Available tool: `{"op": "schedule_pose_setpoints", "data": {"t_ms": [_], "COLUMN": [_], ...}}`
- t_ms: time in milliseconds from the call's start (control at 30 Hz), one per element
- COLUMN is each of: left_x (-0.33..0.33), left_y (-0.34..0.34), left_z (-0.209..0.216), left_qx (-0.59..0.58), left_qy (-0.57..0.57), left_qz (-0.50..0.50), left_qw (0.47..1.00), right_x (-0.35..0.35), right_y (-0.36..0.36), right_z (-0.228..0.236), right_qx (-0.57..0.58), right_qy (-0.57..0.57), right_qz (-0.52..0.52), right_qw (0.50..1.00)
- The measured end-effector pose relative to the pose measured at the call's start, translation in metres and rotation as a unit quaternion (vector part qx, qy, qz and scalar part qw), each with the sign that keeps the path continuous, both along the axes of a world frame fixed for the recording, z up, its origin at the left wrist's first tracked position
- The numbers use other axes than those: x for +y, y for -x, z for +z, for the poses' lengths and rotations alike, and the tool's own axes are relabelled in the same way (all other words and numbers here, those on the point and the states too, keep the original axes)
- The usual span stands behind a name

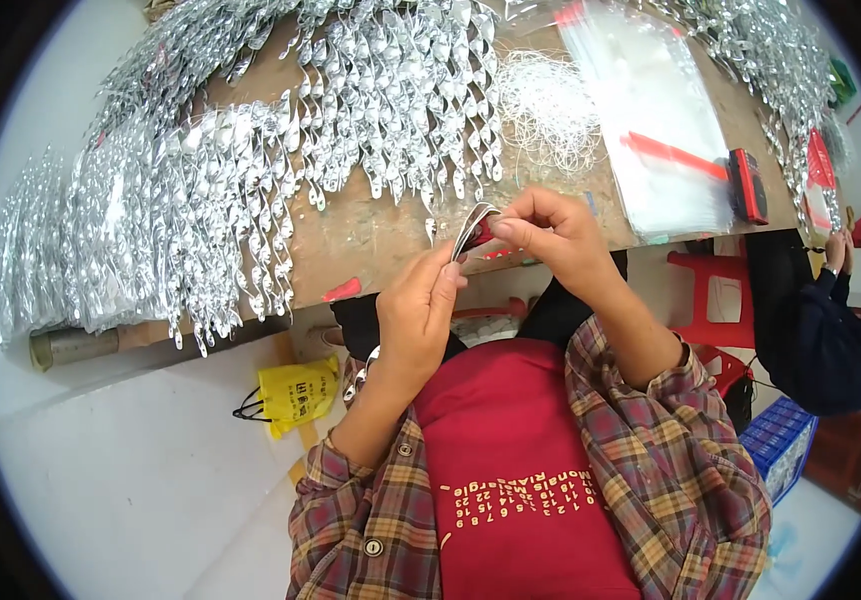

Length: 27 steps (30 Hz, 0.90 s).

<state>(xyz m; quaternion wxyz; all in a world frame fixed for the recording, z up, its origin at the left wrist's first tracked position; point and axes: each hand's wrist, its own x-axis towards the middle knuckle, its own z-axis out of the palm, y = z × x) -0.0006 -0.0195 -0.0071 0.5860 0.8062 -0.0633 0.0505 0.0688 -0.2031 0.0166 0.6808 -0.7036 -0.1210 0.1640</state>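
Note:
Near the front edge of the table, my left hand (416,308) is closed, with the thumb pressed against the fingers on a few thin white strings (466,226). The strings rise from it in a narrow loop. At the top of that loop, my right hand (557,238) pinches the strings between thumb and forefinger. A small dark red thing (480,234) shows behind the strings; its kind is unclear. Beside my left wrist a short piece of shiny silver twisted strip (355,378) is visible, its upper part hidden by the hand.
Silver spiral strips (390,110) lie in rows on the wooden table (365,235). Tangled white string (550,110), clear plastic bags (660,120) and a red-and-black device (748,186) are farther right. A yellow bag (295,393) is below; another person (815,335) sits at right near a red stool (710,300).

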Motion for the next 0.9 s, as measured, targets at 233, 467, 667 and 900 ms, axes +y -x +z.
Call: {"op": "schedule_pose_setpoints", "data": {"t_ms": [233, 467, 667, 900], "left_x": [0.012, 0.045, 0.068, 0.052], "left_y": [-0.006, -0.004, 0.015, 0.018], "left_z": [0.015, 0.045, 0.051, 0.043], "left_qx": [0.287, 0.041, 0.004, 0.055], "left_qy": [0.277, 0.232, 0.282, 0.248], "left_qz": [0.040, 0.293, 0.235, 0.190], "left_qw": [0.916, 0.927, 0.930, 0.948], "right_x": [0.003, -0.023, -0.040, -0.006], "right_y": [0.020, 0.001, -0.084, -0.156], "right_z": [0.007, 0.034, 0.053, 0.063], "right_qx": [-0.241, -0.092, -0.131, -0.333], "right_qy": [0.140, -0.006, -0.025, 0.126], "right_qz": [0.010, -0.056, -0.077, -0.133], "right_qw": [0.960, 0.994, 0.988, 0.925]}}
